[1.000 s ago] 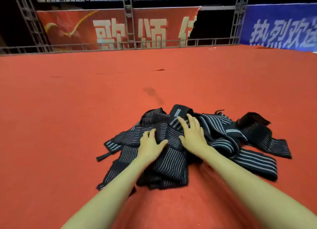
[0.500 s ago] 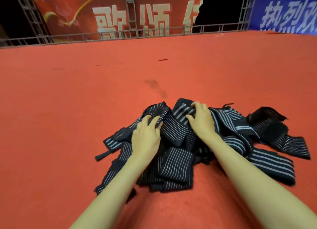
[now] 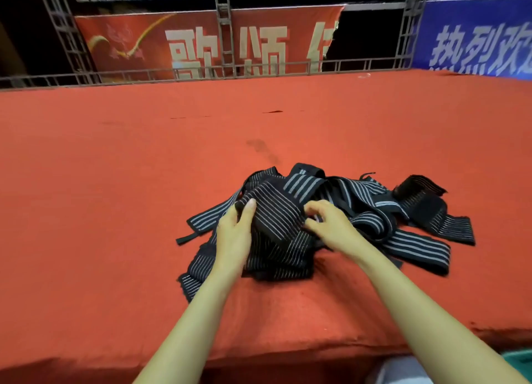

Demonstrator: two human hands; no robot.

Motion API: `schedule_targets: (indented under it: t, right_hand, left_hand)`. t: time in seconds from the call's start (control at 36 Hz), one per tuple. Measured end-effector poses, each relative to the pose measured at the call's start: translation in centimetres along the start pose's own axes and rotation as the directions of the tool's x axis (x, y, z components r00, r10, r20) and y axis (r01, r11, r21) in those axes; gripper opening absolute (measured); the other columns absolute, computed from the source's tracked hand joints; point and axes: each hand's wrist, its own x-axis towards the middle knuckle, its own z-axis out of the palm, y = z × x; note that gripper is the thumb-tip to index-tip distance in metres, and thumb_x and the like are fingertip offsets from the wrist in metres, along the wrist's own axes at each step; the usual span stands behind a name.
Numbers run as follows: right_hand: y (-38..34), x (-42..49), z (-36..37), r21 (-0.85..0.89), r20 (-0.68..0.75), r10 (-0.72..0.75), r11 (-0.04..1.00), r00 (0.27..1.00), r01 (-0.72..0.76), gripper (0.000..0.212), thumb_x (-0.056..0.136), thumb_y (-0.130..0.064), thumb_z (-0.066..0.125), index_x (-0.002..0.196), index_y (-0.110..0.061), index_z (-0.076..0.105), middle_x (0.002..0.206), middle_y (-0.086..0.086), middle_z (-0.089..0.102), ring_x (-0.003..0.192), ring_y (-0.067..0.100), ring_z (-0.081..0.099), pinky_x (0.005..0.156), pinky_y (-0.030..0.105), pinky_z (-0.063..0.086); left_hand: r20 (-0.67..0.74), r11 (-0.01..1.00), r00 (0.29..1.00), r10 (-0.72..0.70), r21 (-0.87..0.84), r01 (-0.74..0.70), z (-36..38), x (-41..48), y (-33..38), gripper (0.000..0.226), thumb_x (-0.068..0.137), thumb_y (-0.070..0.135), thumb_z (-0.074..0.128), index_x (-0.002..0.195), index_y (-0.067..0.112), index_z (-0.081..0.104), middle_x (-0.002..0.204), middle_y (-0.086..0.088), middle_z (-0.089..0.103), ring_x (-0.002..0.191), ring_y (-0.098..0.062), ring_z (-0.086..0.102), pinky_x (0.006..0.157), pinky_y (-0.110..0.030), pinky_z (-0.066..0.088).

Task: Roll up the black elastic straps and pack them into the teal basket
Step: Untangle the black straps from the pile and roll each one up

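Head camera: one view only, looking down over both forearms onto a pile of straps (image 3: 374, 211) heaped on the red carpet (image 3: 115, 211).
Left hand (image 3: 234, 234): thumb laid across the top of a folded strap (image 3: 276, 211), fingers tucked out of sight beneath it. It's a firm hold on the near-left edge.
Right hand (image 3: 331, 225): fingers curled tight, pinching the same strap at its right edge, right where it meets the tangle.
Step in hand: looks like one strap is being singled out, ready to roll.
How to do it well: lift it clear first, since other bands cross over and under it. Find a free end, lay the length flat, then roll with even tension so the stretch doesn't skew the coil.
Watch for: a thin black loop tab sticks out at the pile's left edge. Snags are likely if the strap is yanked.
Material: woven elastic, black with fine pale lengthwise stripes. It's wide, flat and floppy, and creases where it doubles over. The far-right pieces look darker and fuzzier, though I can't tell if that is hook-and-loop.
Carpet: matte and felt-like, with a dull stain beyond the pile and plenty of grip for rolling.
Teal basket (image 3: 518, 360): only a teal sliver shows at the bottom-right corner, below the carpet's edge and well apart from the pile. Nothing can be seen packed in it.
Backdrop: a red banner (image 3: 201, 47) and a blue banner (image 3: 475, 47) hang behind a metal truss (image 3: 224, 38).
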Motion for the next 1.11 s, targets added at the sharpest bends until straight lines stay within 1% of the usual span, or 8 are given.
schedule_targets:
  t: [0.25, 0.33, 0.47, 0.61, 0.72, 0.89, 1.0, 1.11]
  right_hand:
    - [-4.2, -1.5, -2.6, 0.619, 0.147, 0.060, 0.773, 0.987, -0.140, 0.019, 0.102, -0.022, 0.042, 0.112, -0.025, 0.058, 0.105, 0.008, 0.068, 0.088, 0.013, 0.069, 0.084, 0.031, 0.055]
    - [-4.7, -2.1, -2.7, 0.716, 0.170, 0.043, 0.681, 0.985, -0.153, 0.025, 0.101, -0.033, 0.043, 0.122, -0.031, 0.057, 0.108, 0.004, 0.069, 0.090, 0.018, 0.069, 0.074, 0.033, 0.055]
    - [-4.6, -2.4, -2.3, 0.520, 0.033, 0.034, 0.853, 0.999, -0.046, 0.018, 0.091, -0.022, 0.064, 0.105, -0.033, 0.065, 0.112, -0.007, 0.066, 0.091, 0.005, 0.065, 0.065, 0.020, 0.049]
    - [-4.5, -2.2, -2.2, 0.652, -0.025, 0.167, 0.750, 0.986, -0.111, 0.011, 0.094, -0.012, 0.058, 0.096, -0.016, 0.069, 0.102, 0.006, 0.068, 0.086, 0.013, 0.066, 0.072, 0.026, 0.055]
    - [-5.3, -2.3, -2.6, 0.740, 0.068, 0.157, 0.654, 0.985, -0.156, 0.019, 0.099, -0.024, 0.050, 0.104, -0.015, 0.066, 0.101, 0.003, 0.072, 0.091, 0.014, 0.069, 0.081, 0.029, 0.056]
    - [-6.2, -2.4, -2.5, 0.764, 0.160, 0.096, 0.618, 0.982, -0.185, 0.025, 0.102, -0.024, 0.041, 0.113, -0.017, 0.062, 0.100, 0.002, 0.071, 0.095, 0.014, 0.068, 0.082, 0.028, 0.053]
    - [-6.3, -2.2, -2.5, 0.635, 0.063, 0.114, 0.762, 0.992, -0.128, 0.032, 0.098, -0.009, 0.038, 0.121, -0.020, 0.059, 0.096, -0.001, 0.073, 0.095, 0.013, 0.068, 0.081, 0.026, 0.052]
    - [-4.8, -1.8, -2.2, 0.052, -0.135, -0.021, 0.998, 0.991, 0.028, 0.052, 0.085, -0.017, 0.065, 0.131, -0.035, 0.049, 0.118, -0.001, 0.047, 0.119, 0.015, 0.040, 0.100, 0.030, 0.036]
  left_hand:
    - [-0.032, 0.985, 0.989, -0.148, -0.089, 0.144, 0.6, 0.0, 0.1, 0.013, 0.094, 0.030, 0.056, 0.104, 0.022, 0.056, 0.107, -0.006, 0.066, 0.100, -0.021, 0.064, 0.095, -0.048, 0.049]
    - [-0.015, 0.990, 0.993, -0.119, -0.081, 0.117, 1.2, -0.1, 0.1, 0.035, 0.095, 0.019, 0.053, 0.127, 0.027, 0.042, 0.110, -0.007, 0.062, 0.100, -0.021, 0.063, 0.096, -0.046, 0.049]
    - [0.087, 0.979, 0.996, 0.033, 0.196, -0.050, 1.1, -0.6, 0.5, 0.055, 0.096, 0.016, 0.048, 0.144, 0.035, 0.027, 0.135, -0.006, 0.051, 0.122, -0.022, 0.050, 0.107, -0.043, 0.038]
    - [0.048, 0.666, 0.956, 0.290, 0.708, -0.238, 0.8, -1.6, 1.0, 0.041, 0.094, 0.039, 0.051, 0.133, 0.029, 0.048, 0.149, -0.007, 0.027, 0.142, -0.025, 0.012, 0.113, -0.053, 0.014]
    - [0.093, 0.557, 0.782, 0.617, 0.651, -0.516, 1.1, -2.7, 2.3, 0.036, 0.081, 0.059, 0.053, 0.093, 0.028, 0.068, 0.112, 0.009, 0.057, 0.115, -0.013, 0.048, 0.109, -0.057, 0.022]
    - [0.274, 0.328, 0.700, 0.660, 0.733, -0.596, 1.0, -2.1, 1.8, 0.026, 0.082, 0.043, 0.060, 0.096, 0.022, 0.068, 0.094, 0.009, 0.066, 0.093, -0.013, 0.062, 0.109, -0.045, 0.026]
    - [0.134, 0.478, 0.732, 0.668, 0.676, -0.561, 0.7, -1.8, 2.4, 0.011, 0.089, 0.025, 0.059, 0.087, 0.019, 0.068, 0.087, 0.010, 0.070, 0.082, -0.010, 0.064, 0.101, -0.035, 0.033]
    - [0.056, 0.818, 0.894, 0.444, 0.383, -0.430, 0.4, -1.9, 3.8, 0.011, 0.090, 0.018, 0.062, 0.083, 0.024, 0.068, 0.082, 0.015, 0.068, 0.080, 0.002, 0.060, 0.082, -0.020, 0.043]
